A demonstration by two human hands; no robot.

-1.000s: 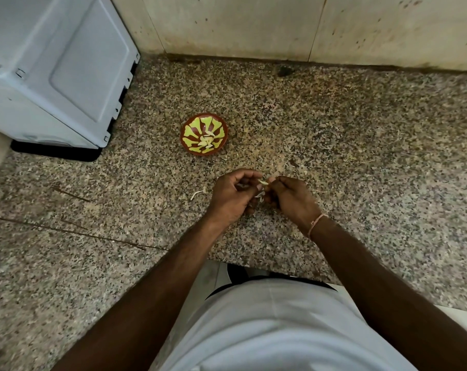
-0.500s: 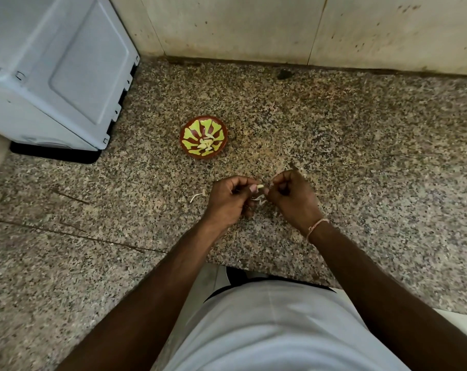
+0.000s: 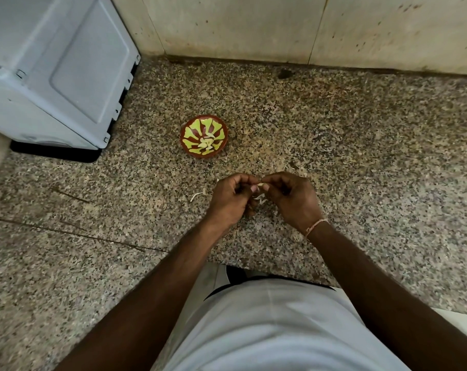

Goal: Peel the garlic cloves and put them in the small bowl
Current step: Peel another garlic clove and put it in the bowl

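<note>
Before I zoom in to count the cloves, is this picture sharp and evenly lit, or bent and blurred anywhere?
Head view: dim, flat light without glare; wide-angle bend curves the wall base; the small bowl is fairly sharp, though its pale contents are too small to count; both hands, left and right, pinch a tiny garlic clove; the forearms go soft at the bottom edge.

no readable text, labels or numbers anywhere
</note>
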